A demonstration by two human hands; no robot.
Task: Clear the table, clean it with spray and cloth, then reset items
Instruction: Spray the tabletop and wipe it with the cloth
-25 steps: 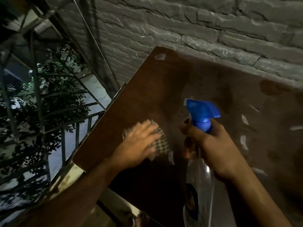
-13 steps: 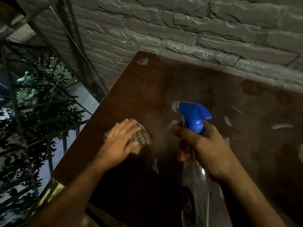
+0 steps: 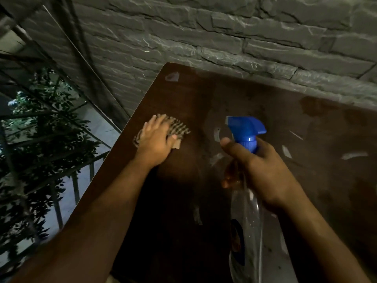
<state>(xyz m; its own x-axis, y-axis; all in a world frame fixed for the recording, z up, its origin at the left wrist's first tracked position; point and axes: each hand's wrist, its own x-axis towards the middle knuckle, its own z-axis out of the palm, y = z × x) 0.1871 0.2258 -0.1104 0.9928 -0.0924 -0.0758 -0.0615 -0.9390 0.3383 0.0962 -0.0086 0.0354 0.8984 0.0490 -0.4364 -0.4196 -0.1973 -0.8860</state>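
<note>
The fingers of the left hand (image 3: 156,140) lie nearly straight and close together, pressed flat on a checked cloth (image 3: 179,128), with the thumb tucked against the cloth's near edge; the cloth sits on the dark wooden table (image 3: 204,103) close to its left edge, its far corner poking out past the fingertips. The fingers of the right hand (image 3: 263,170) are curled round the neck of a clear spray bottle (image 3: 247,211), the thumb laid up beside the blue trigger head (image 3: 245,127), whose nozzle points toward the left; whether a finger rests on the trigger I cannot tell, since the hand hides it. The bottle hangs just above the tabletop, well to the right of the cloth. Pale wet streaks and smears shine on the wood between and beyond the two hands, and no other things stand on the part of the table in view, so I judge the clearing done and the cleaning step under way. A grey stone wall (image 3: 224,33) runs behind, and a metal railing (image 3: 61,180) with foliage lies off to the left. The next move, I think, calls for firm flat pressure on the cloth, carried rightward across the streaks toward the wall-side corner, before anything goes back.
</note>
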